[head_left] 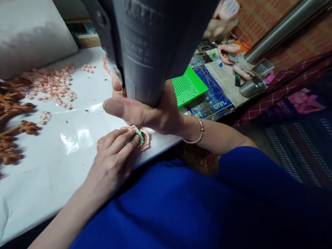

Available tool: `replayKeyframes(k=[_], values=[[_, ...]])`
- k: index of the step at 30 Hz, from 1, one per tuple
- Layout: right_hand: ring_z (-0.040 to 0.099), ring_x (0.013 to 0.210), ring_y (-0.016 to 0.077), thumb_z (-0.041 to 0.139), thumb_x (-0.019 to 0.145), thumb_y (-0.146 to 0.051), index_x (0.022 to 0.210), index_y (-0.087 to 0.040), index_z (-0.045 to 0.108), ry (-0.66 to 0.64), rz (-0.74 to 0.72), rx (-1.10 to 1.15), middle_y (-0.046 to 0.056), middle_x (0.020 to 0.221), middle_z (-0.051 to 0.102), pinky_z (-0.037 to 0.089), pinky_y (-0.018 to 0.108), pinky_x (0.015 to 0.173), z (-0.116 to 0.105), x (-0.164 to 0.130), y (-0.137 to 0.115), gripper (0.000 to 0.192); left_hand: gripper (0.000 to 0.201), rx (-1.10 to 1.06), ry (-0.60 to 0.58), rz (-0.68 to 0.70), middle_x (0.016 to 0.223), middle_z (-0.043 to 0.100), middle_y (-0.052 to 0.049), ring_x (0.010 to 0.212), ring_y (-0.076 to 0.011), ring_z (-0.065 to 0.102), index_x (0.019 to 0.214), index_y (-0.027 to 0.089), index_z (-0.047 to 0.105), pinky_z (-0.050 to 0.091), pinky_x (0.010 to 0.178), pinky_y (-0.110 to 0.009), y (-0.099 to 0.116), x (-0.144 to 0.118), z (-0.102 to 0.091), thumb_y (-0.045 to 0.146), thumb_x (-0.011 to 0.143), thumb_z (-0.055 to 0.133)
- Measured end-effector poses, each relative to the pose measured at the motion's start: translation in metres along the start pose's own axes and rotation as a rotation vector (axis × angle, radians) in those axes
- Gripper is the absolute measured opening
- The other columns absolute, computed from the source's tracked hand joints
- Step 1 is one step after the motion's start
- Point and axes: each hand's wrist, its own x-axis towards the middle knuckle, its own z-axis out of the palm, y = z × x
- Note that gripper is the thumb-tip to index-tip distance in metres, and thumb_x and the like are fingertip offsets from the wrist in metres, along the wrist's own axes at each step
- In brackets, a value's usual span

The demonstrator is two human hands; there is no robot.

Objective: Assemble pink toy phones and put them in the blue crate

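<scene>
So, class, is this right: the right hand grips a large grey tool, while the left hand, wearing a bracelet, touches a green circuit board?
Not quite: the head view shows the bracelet at the right wrist, not the left. The right hand does grip the large grey tool, and the left hand touches the green circuit board.
</scene>
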Motion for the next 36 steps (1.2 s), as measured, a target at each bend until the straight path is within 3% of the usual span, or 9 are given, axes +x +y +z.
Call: replayKeyframes(k=[2,5,9,11,13,15,21,28,36], values=[[0.044,0.057,0.0101,0.068,0.075,-0.04,0.08,-0.021,0.051,-0.032,-0.095,0.109,-0.007,0.059,0.044,0.042,0.027,0.057,-0.002,0.004,-0.006,0.026,0.029,-0.006,0.016,-0.002,0.116,0.069,-0.013,0.114,-0.0277,0.062,0.121,0.014,0.057,0.054,0.093,-0.042,-0.001,0.0,0.001,0.01,0.092,0.055],[0.051,0.061,0.0126,0.075,0.072,-0.036,0.081,-0.021,0.055,-0.005,-0.226,0.196,-0.008,0.055,0.045,0.045,0.028,0.061,-0.013,0.006,-0.02,0.027,0.035,-0.009,0.008,0.001,0.117,0.069,-0.012,0.114,-0.0274,0.062,0.125,0.019,0.055,0.055,0.091,-0.043,-0.002,-0.001,0.0,0.011,0.092,0.056],[0.048,0.049,0.0087,0.073,0.074,-0.03,0.095,-0.022,0.057,0.19,-0.387,0.199,-0.008,0.068,0.054,0.039,0.027,0.048,-0.042,0.005,-0.03,0.028,0.033,-0.006,0.001,0.019,0.118,0.067,-0.015,0.112,-0.0295,0.064,0.124,0.018,0.054,0.056,0.087,-0.043,-0.004,-0.002,-0.001,0.009,0.091,0.056],[0.048,0.048,0.0069,0.076,0.072,-0.041,0.089,-0.022,0.056,0.343,-0.412,0.141,-0.007,0.072,0.055,0.039,0.027,0.046,-0.058,0.005,-0.027,0.032,0.033,-0.017,0.008,0.014,0.119,0.066,-0.014,0.11,-0.0296,0.065,0.123,0.019,0.055,0.057,0.085,-0.043,-0.004,0.0,0.001,0.01,0.092,0.055],[0.047,0.047,0.0072,0.076,0.068,-0.057,0.085,-0.023,0.054,0.478,-0.349,0.057,-0.007,0.065,0.051,0.041,0.027,0.046,-0.072,0.006,-0.019,0.044,0.032,-0.029,0.021,0.002,0.119,0.066,-0.013,0.109,-0.0287,0.065,0.123,0.021,0.055,0.057,0.083,-0.042,-0.005,0.006,0.006,0.011,0.093,0.055],[0.045,0.045,0.0076,0.078,0.06,-0.068,0.086,-0.024,0.052,0.528,-0.308,0.011,-0.009,0.057,0.047,0.04,0.027,0.044,-0.082,0.007,-0.008,0.057,0.028,-0.024,0.041,-0.008,0.118,0.066,-0.013,0.106,-0.0281,0.066,0.121,0.022,0.055,0.057,0.082,-0.042,-0.004,0.014,0.013,0.012,0.094,0.054],[0.044,0.045,0.0063,0.074,0.061,-0.074,0.082,-0.024,0.05,0.47,-0.246,-0.057,-0.01,0.051,0.046,0.043,0.026,0.048,-0.093,0.004,0.013,0.059,0.024,-0.007,0.063,-0.019,0.116,0.065,-0.013,0.098,-0.0262,0.066,0.116,0.02,0.056,0.056,0.076,-0.039,0.001,0.036,0.028,0.013,0.093,0.057],[0.046,0.054,0.0105,0.073,0.071,-0.062,0.078,-0.025,0.048,0.496,-0.151,-0.098,-0.007,0.057,0.046,0.047,0.029,0.056,-0.093,-0.001,0.016,0.046,0.027,0.0,0.042,-0.018,0.119,0.065,-0.013,0.102,-0.0255,0.065,0.12,0.02,0.056,0.056,0.08,-0.039,0.001,0.035,0.027,0.013,0.094,0.056],[0.045,0.052,0.0121,0.069,0.075,-0.062,0.07,-0.025,0.044,0.456,-0.203,-0.102,-0.004,0.059,0.047,0.045,0.031,0.055,-0.094,-0.004,0.022,0.044,0.03,0.0,0.028,-0.038,0.118,0.065,-0.013,0.102,-0.0279,0.066,0.122,0.023,0.053,0.057,0.077,-0.042,0.003,0.036,0.025,0.013,0.094,0.052]])
